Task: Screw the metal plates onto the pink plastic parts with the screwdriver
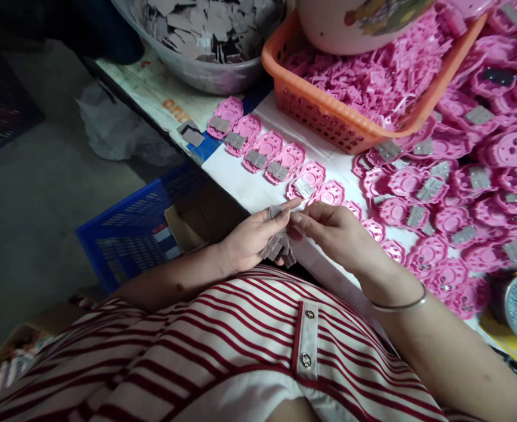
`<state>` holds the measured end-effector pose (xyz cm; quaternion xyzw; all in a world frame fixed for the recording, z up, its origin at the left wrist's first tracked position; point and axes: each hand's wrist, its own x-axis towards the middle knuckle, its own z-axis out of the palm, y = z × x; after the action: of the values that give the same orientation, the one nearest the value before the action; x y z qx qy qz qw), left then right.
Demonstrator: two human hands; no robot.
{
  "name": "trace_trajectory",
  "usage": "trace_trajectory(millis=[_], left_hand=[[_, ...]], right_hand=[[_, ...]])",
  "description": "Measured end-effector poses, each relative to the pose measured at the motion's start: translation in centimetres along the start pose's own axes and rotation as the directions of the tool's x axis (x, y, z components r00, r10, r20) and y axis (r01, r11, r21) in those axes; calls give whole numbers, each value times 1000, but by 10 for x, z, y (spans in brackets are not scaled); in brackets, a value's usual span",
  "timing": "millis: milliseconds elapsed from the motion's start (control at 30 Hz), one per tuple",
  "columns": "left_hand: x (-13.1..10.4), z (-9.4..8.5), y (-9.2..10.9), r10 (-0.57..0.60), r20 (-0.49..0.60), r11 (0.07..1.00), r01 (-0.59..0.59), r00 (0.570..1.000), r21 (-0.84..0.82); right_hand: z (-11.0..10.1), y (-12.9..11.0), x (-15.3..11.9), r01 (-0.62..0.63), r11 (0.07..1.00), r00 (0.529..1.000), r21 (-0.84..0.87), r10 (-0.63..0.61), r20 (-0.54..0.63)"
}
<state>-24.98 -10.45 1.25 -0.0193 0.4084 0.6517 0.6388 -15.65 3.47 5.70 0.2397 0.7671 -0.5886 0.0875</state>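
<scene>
The hands are together at the counter's (230, 179) near edge: the left hand (258, 234) grips thin grey rectangular plates (278, 247) — probably a ready supply — while the right hand (332, 225) is pinched closed, on what I cannot tell. Pink oval plastic shells (291, 155) lie in a row along this edge, likely for easy reach.

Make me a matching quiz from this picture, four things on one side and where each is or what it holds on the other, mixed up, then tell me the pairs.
Column one:
1. Left hand
2. Orange basket
3. Metal bangle
4. Blue crate

Column two:
A. Around the right wrist
B. Below the edge of the table, on the person's left
C. Heaped with small pink parts
D. Holding a bunch of grey pieces

Right pairs: 1-D, 2-C, 3-A, 4-B.
</scene>
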Motion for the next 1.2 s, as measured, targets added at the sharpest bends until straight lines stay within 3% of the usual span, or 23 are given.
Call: trace_trajectory(millis=[233,400,533,600,667,733,767,800,867,933,967,1000,1067,1133,1200], left_hand=[[-8,14,-8,-79,141,994,67,987,88],[-8,17,-15,-87,-8,995,88,996,50],[-6,17,-17,-98,-56,995,99,994,15],[-5,18,-17,-98,-70,995,97,993,-11],[-4,20,-15,-87,-77,996,85,993,-32],[-4,20,-13,-76,-80,996,72,994,-53],[-5,20,-12,-79,-83,995,74,993,-61],[-5,20,-11,-89,-88,994,83,992,-66],[-6,20,-9,-112,-108,992,105,988,-74],[-7,20,-8,-123,-130,991,116,984,-67],[-7,20,-8,-118,-141,992,111,983,-58],[-7,21,-9,-102,-154,994,95,983,-49],[-5,22,-11,-61,-175,998,57,983,-27],[-4,23,-13,-26,-178,1000,25,984,-4],[-3,23,-15,-10,-177,1000,14,984,26]], right_hand=[[9,11,-16,-101,939,995,328,86,58],[12,16,-29,-73,941,988,330,114,-106],[11,23,-34,-122,940,964,319,189,-189],[12,27,-36,-88,956,957,281,159,-241],[13,30,-39,39,990,919,135,17,-394],[12,36,-44,182,966,814,-183,-252,-522],[11,40,-47,230,899,753,-373,-407,-516],[9,45,-50,272,794,706,-544,-549,-447],[4,54,-55,348,547,657,-761,-722,-218],[1,60,-59,391,388,648,-835,-760,-50],[1,61,-60,394,374,664,-840,-747,-21],[2,62,-60,388,407,686,-827,-727,-35],[6,58,-59,362,588,753,-723,-641,-145],[12,52,-57,305,827,840,-473,-467,-276],[17,45,-54,209,968,908,-137,-244,-340]])
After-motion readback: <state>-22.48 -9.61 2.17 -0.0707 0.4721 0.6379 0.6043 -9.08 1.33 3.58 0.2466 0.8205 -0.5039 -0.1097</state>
